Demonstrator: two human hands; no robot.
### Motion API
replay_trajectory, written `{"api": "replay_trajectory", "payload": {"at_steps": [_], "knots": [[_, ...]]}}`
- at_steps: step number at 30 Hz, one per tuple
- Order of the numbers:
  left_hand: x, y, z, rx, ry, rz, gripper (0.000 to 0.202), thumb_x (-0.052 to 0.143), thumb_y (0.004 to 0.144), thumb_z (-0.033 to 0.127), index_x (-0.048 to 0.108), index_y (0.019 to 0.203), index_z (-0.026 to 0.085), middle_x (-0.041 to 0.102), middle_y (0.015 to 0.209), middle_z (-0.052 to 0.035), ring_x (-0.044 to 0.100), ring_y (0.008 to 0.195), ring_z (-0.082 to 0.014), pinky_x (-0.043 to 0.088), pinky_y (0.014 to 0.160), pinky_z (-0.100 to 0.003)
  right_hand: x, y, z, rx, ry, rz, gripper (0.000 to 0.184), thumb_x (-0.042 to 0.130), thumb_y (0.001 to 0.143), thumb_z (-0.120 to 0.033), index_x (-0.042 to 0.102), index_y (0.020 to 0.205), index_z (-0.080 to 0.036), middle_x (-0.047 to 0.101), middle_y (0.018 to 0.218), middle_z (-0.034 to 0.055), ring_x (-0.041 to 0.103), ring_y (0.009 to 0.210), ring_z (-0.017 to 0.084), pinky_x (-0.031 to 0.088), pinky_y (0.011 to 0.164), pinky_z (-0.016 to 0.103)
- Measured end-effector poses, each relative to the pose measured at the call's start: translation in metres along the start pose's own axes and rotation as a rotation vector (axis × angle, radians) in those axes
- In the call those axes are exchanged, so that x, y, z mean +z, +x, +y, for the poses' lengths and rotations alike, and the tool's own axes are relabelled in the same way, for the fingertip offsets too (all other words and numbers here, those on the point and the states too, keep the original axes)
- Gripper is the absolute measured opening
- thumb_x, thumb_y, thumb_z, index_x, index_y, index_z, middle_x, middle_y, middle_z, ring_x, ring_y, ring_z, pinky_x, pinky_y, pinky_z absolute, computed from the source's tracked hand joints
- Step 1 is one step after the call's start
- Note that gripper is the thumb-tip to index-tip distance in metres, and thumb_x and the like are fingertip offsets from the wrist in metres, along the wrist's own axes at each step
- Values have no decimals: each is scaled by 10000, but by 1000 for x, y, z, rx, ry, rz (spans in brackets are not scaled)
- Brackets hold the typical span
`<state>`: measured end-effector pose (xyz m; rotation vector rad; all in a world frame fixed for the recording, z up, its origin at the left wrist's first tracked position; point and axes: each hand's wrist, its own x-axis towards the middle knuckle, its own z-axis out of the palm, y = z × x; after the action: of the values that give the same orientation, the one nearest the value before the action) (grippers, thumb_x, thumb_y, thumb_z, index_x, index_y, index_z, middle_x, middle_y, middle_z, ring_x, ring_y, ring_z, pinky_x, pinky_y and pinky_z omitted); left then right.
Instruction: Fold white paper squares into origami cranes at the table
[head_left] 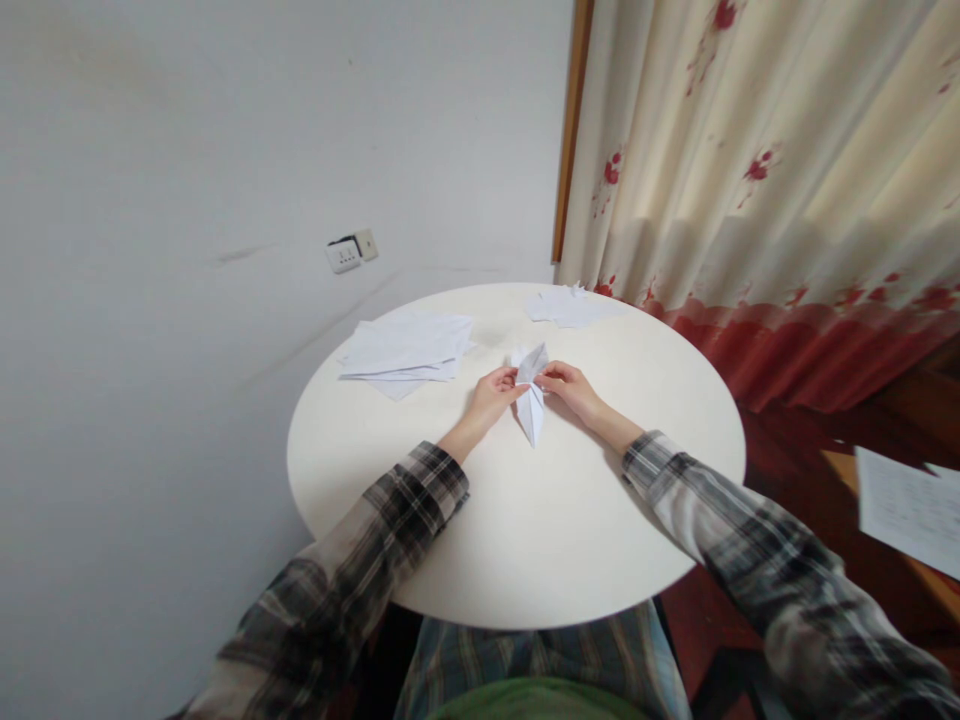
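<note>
A folded piece of white paper (532,410) is between my two hands, over the middle of the round table. Its lower part narrows to a point toward me, and a greyer flap stands up at its far end. My left hand (496,390) pinches the paper's left side, with the thumb lying on top. On the right side, my right hand (568,384) grips the paper near its middle with thumb and fingers closed. The fingertips partly hide the folds there.
The round white table (525,540) stands against the wall. A stack of white paper sheets (405,345) lies at its left back, smaller paper pieces (566,306) at the far edge. A power socket (343,256) is on the wall. Printed sheets (907,505) lie at the right, below a curtain (750,200).
</note>
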<state>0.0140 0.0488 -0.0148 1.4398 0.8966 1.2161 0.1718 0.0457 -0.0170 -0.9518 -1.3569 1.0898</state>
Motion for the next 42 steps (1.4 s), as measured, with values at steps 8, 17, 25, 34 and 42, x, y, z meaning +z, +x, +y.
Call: {"api": "replay_trajectory", "payload": {"at_steps": [8,17,25,34,42], "knots": [[0,1,-2,-30,3,-75,317,725,568,268,597,809,108,609,700,-8,536,621,-99,407,624,-232,-4,2,5,-276,-225,77,166,699,600,-349,645,628,-194,568,1023,60,521,989,202,354,916,347],[3,2,-7,-6,1,-155,311,683,626,279,579,876,126,626,745,-16,574,695,-120,430,674,-242,-6,1,3,-303,-424,94,173,615,691,-360,648,696,-190,628,777,33,541,792,183,386,784,325],[2,4,-9,-6,27,-161,283,672,621,218,576,871,125,607,692,4,563,651,-106,436,651,-232,-5,1,4,-206,-331,96,203,595,688,-370,626,686,-169,620,734,21,532,749,172,390,728,301],[4,3,-8,-22,7,-153,346,668,632,216,566,949,123,554,625,37,535,595,-94,406,598,-217,-2,-1,1,-181,-249,166,188,621,655,-356,576,630,-175,558,660,-8,489,667,141,379,662,280],[4,2,-7,-21,22,-138,362,671,639,229,563,967,120,573,647,23,546,611,-104,417,609,-227,-1,2,6,-139,-193,128,198,613,653,-363,608,670,-166,585,646,-2,474,605,131,367,615,271]]}}
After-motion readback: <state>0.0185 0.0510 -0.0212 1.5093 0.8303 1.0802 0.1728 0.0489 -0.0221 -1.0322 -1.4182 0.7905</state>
